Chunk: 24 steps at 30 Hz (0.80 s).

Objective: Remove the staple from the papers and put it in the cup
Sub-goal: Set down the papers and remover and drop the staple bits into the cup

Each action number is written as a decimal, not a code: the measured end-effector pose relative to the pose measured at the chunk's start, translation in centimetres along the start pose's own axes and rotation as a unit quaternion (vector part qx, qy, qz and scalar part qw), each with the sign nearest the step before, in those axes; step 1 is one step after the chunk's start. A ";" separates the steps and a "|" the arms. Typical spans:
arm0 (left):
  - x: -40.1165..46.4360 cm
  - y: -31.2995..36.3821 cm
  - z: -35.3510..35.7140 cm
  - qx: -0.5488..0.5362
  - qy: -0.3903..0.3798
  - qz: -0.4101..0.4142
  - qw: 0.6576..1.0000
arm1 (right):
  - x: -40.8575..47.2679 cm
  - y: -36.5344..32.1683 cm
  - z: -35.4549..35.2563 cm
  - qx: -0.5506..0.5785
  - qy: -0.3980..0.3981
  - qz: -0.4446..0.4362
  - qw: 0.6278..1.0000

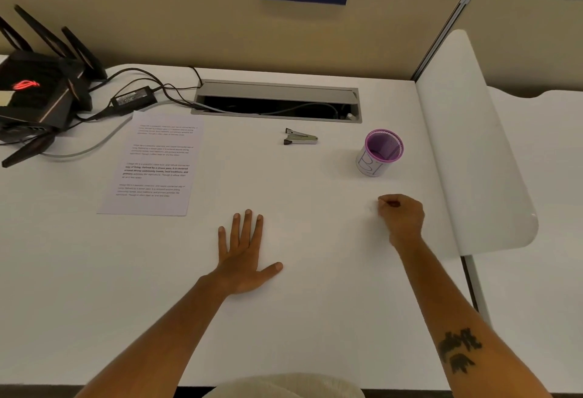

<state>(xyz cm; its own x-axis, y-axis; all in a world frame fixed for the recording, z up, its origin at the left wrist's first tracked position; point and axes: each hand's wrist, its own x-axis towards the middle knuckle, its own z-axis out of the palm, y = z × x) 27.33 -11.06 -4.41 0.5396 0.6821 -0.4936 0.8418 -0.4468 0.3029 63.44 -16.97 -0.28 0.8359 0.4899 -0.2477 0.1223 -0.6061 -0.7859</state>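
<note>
The worktop under my hands is a matt white laminate, smooth. The papers near its left edge are plain white printed sheets, flat and dull. The staple remover toward the back edge is shiny metal with dark plastic grips. The cup near the right edge is purple mesh wrapped in white paper. The router at the back left corner is black plastic, partly glossy.

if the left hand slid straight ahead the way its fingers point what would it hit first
Probably nothing close: the left hand lies flat on the desk, fingers pointing away. Bare desk lies ahead, the papers off to its left; the staple remover may sit slightly right of that line.
</note>
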 end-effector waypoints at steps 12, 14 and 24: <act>0.1 -0.2 0.1 0.001 -0.012 0.000 1.000 | 4.7 -9.5 -5.9 0.302 -0.185 0.092 0.931; 0.2 -0.3 0.1 -0.001 -0.011 0.001 1.000 | 6.2 -11.3 -5.1 0.252 -0.138 0.088 0.954; 0.1 -0.1 -0.3 -0.005 -0.022 0.002 1.000 | 8.3 -12.9 -1.9 -0.260 -0.073 -0.163 0.949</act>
<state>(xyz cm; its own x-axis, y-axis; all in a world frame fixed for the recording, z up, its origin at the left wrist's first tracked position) 27.27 -10.78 -4.30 0.5414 0.6546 -0.5276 0.8403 -0.4429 0.3127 69.81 -6.30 8.86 0.6291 0.7636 -0.1455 0.6417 -0.6158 -0.4572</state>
